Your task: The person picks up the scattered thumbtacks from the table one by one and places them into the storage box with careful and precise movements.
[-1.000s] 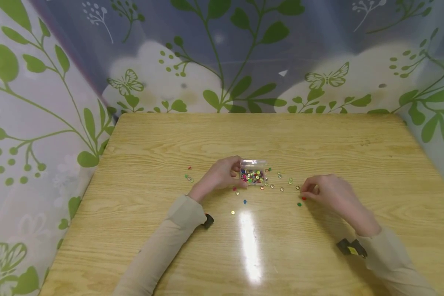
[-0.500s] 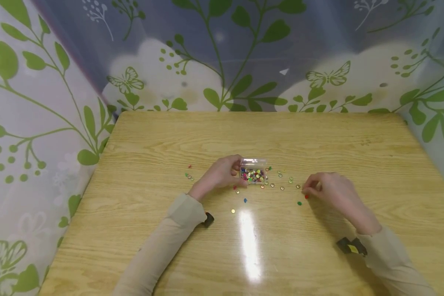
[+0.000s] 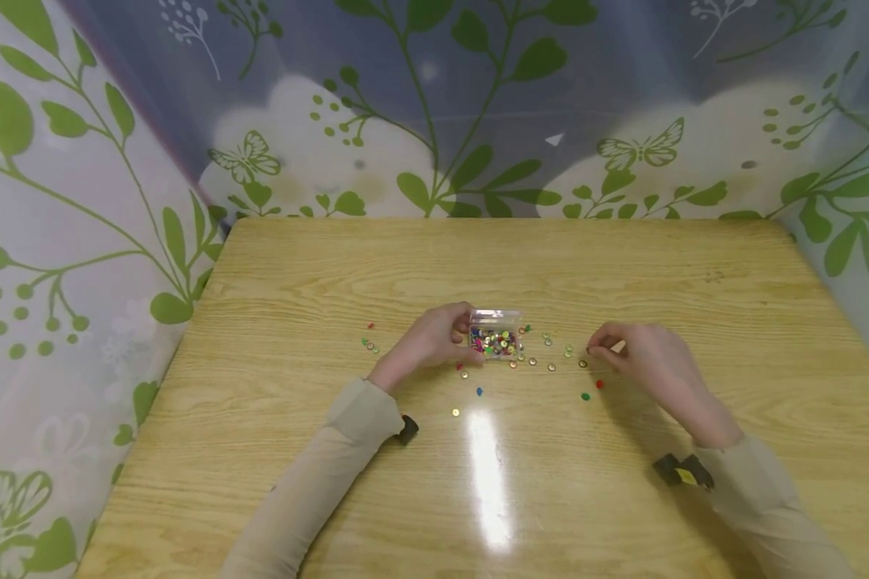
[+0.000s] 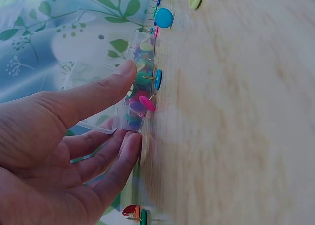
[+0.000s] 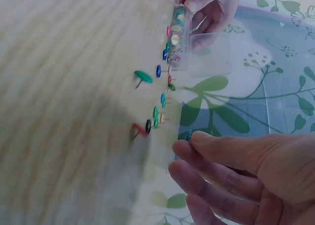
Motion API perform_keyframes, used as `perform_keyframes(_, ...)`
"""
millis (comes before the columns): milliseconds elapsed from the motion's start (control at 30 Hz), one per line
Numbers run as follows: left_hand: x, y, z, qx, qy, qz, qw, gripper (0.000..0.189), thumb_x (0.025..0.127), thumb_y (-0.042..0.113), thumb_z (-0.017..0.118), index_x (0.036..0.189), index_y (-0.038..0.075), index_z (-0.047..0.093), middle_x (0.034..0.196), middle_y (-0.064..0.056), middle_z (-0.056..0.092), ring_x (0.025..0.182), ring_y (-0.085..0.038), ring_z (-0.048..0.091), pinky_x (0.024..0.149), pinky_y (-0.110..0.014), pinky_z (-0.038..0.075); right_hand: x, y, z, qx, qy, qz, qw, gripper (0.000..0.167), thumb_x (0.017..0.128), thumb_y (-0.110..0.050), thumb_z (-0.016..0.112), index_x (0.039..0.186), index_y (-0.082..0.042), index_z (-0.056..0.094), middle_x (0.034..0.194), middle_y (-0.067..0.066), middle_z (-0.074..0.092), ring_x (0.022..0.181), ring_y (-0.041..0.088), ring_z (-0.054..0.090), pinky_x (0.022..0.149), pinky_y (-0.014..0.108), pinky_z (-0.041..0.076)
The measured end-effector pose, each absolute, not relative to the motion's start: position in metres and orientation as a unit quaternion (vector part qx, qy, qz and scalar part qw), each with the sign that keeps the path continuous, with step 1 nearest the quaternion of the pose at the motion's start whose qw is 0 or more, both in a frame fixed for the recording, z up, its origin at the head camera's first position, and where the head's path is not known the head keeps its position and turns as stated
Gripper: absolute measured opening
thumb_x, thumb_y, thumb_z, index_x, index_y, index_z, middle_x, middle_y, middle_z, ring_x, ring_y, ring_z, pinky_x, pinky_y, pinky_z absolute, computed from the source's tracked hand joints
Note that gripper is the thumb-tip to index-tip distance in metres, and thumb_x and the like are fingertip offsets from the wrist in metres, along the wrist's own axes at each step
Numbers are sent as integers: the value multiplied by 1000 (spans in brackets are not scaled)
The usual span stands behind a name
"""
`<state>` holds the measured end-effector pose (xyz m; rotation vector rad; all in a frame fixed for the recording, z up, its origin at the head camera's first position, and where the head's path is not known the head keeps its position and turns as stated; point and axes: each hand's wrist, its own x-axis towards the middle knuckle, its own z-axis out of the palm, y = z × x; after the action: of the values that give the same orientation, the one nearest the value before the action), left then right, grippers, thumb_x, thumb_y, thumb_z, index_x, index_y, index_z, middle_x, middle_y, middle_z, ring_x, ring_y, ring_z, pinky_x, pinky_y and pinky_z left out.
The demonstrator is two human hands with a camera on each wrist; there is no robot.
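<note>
My left hand [image 3: 434, 338] grips the left end of a small clear plastic box [image 4: 129, 117], thumb on the near side and fingers behind. Its hinged lid [image 3: 496, 317] stands raised at the back. Inside lies a heap of colourful thumbtacks [image 3: 498, 344]. To the right, my right hand [image 3: 644, 358] is lifted over the table, pinching a blue thumbtack [image 5: 189, 135] between thumb and forefinger. Below that hand lie a red thumbtack [image 3: 599, 384] and a green thumbtack [image 3: 585, 396].
Several loose thumbtacks are strewn on the wooden table [image 3: 376, 265] between box and right hand. A blue thumbtack [image 3: 479, 392] and a yellow thumbtack [image 3: 455, 412] lie in front of the box. A few more lie left of the left wrist. Leaf-patterned curtains [image 3: 405, 121] border the table.
My right hand has risen off the tabletop with a thumbtack in its fingertips, moving slightly away from the red thumbtack, which now shows fully. The left hand and box have stayed put.
</note>
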<state>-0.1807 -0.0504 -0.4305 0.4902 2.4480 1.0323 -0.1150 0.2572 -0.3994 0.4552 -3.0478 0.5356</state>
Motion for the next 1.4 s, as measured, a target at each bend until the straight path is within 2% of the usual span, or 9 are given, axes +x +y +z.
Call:
perform_keyframes(233,-181,-50,-431,174,882,378,221,75,80,26,88,143,7,51,131,-11,62,115,-25,63,99,-34,54,-125,233,-393,170,-970,174,25,5,93,-21,74,94,-16,75,84,5,77,64,18,71,42,28,40)
perform_keyframes(667,-181,-51,-431,173,881,384,216,70,80,24,88,139,7,54,128,-12,64,112,-25,65,97,-35,56,-144,175,-388,234,-949,203,62,6,90,-20,78,94,-16,77,88,3,78,63,16,71,46,26,46)
perform_keyframes(967,-180,-51,-429,182,879,387,213,70,80,23,88,140,7,54,128,-13,64,112,-26,65,96,-34,56,-148,165,-395,236,-946,217,51,9,89,-17,79,98,-16,78,93,3,78,57,11,66,40,21,33)
perform_keyframes(1233,-180,-50,-429,178,882,380,214,68,81,23,87,138,8,55,127,-12,64,112,-25,65,96,-35,56,-146,174,-395,225,-946,227,53,10,91,-21,77,99,-16,79,93,3,78,62,13,68,49,25,49)
perform_keyframes(1400,-180,-50,-429,176,883,377,217,68,81,24,87,139,8,54,127,-11,64,112,-25,64,96,-35,56,-141,188,-392,209,-951,224,48,9,93,-22,74,99,-16,79,93,3,78,65,14,69,51,28,51)
